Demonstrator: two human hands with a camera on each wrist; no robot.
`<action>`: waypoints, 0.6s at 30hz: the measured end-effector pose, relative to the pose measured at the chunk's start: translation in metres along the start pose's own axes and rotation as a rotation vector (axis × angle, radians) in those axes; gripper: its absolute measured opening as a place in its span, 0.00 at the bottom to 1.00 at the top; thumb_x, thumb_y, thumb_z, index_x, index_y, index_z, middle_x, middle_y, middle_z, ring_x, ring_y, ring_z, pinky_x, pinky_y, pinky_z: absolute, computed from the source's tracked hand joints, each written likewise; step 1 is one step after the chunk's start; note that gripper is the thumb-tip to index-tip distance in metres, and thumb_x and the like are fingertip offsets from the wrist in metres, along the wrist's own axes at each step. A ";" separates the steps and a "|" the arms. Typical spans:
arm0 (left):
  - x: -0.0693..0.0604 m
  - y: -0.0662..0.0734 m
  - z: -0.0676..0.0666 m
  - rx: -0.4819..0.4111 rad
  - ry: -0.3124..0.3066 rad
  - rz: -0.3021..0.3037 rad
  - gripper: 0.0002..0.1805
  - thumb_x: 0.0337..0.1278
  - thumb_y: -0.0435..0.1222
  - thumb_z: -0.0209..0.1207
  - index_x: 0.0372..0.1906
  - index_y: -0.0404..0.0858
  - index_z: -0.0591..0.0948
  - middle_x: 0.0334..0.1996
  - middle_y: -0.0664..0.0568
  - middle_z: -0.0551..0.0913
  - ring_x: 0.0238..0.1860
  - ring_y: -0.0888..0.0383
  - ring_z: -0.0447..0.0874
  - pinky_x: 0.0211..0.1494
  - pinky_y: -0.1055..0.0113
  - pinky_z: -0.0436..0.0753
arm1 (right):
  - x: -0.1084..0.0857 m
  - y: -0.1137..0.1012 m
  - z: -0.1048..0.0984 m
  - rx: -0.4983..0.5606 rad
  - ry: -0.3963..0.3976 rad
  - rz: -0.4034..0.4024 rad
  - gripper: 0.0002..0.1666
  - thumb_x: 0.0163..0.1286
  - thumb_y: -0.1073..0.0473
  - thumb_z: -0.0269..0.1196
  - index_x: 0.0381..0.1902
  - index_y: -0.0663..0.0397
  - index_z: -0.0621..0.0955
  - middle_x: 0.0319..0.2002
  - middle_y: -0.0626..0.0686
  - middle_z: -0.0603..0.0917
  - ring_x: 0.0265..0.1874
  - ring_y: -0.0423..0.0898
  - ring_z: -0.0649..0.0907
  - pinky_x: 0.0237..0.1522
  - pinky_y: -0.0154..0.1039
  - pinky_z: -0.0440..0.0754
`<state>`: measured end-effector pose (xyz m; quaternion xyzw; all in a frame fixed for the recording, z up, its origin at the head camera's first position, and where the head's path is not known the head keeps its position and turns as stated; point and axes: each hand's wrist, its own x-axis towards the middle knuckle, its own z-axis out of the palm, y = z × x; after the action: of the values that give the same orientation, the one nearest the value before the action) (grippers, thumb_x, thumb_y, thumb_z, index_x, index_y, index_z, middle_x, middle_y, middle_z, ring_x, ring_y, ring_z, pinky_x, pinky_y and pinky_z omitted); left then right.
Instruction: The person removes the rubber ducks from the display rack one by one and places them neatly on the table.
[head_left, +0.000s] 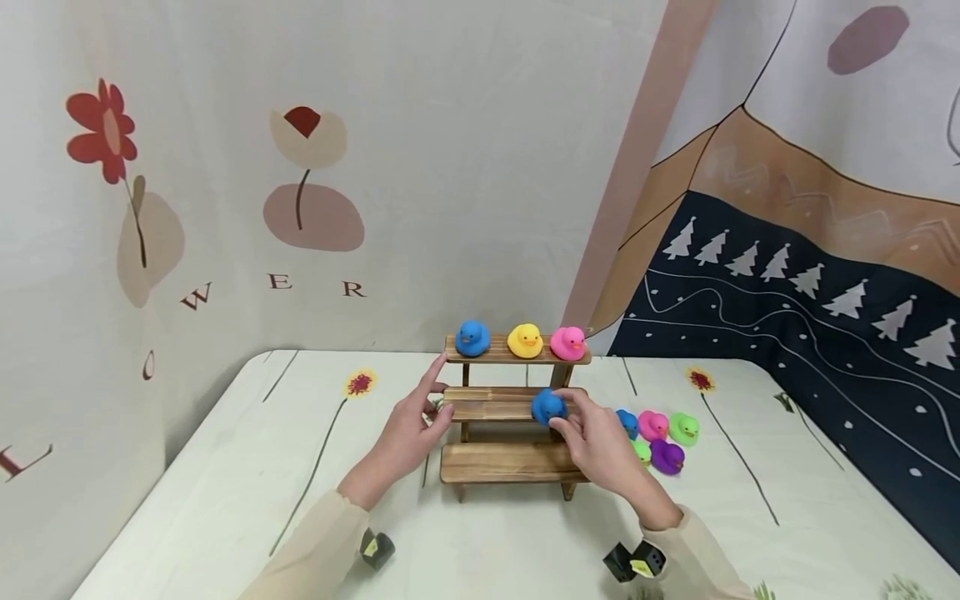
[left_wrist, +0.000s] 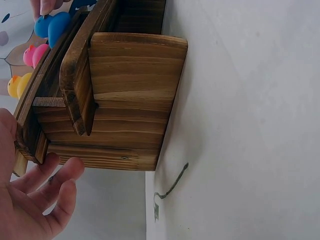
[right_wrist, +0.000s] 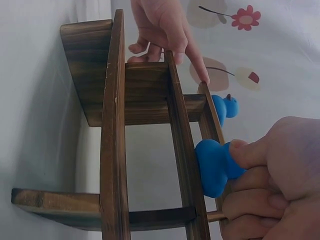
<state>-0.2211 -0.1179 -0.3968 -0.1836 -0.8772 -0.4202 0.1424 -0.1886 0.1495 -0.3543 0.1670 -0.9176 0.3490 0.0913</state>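
Note:
A three-tier wooden stand (head_left: pixel 495 460) stands on the table. My right hand (head_left: pixel 606 446) pinches a blue rubber duck (head_left: pixel 548 407) between thumb and fingers at the middle tier, right of its centre. In the right wrist view that duck (right_wrist: pixel 212 167) touches the tier's edge. My left hand (head_left: pixel 411 432) is at the stand's left end, its straight index finger touching the top tier and its thumb by the middle one. On the top tier sit a blue duck (head_left: pixel 472 338), a yellow duck (head_left: pixel 525 340) and a pink duck (head_left: pixel 568 342).
Right of the stand, several more ducks lie grouped on the table, among them a purple duck (head_left: pixel 667 457), a pink duck (head_left: pixel 653 425) and a green duck (head_left: pixel 684 428); my right hand partly hides the group. A printed cloth (head_left: pixel 450 167) hangs behind the table.

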 end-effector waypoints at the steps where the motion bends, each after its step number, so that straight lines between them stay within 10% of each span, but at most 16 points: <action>1: 0.000 0.000 0.000 0.001 0.001 -0.001 0.40 0.65 0.35 0.55 0.76 0.56 0.50 0.54 0.45 0.78 0.28 0.62 0.71 0.31 0.71 0.75 | 0.000 0.000 -0.001 0.000 -0.001 0.002 0.21 0.67 0.65 0.61 0.58 0.63 0.73 0.14 0.44 0.65 0.12 0.37 0.64 0.17 0.29 0.60; 18: -0.001 0.000 0.000 0.010 0.013 0.015 0.40 0.65 0.35 0.56 0.76 0.55 0.51 0.54 0.45 0.79 0.28 0.62 0.71 0.30 0.72 0.75 | -0.006 0.008 -0.013 0.026 0.013 0.020 0.21 0.68 0.65 0.60 0.58 0.63 0.74 0.15 0.45 0.66 0.12 0.36 0.63 0.16 0.30 0.60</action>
<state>-0.2200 -0.1186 -0.3973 -0.1867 -0.8770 -0.4158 0.1521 -0.1851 0.1647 -0.3512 0.1565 -0.9140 0.3629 0.0916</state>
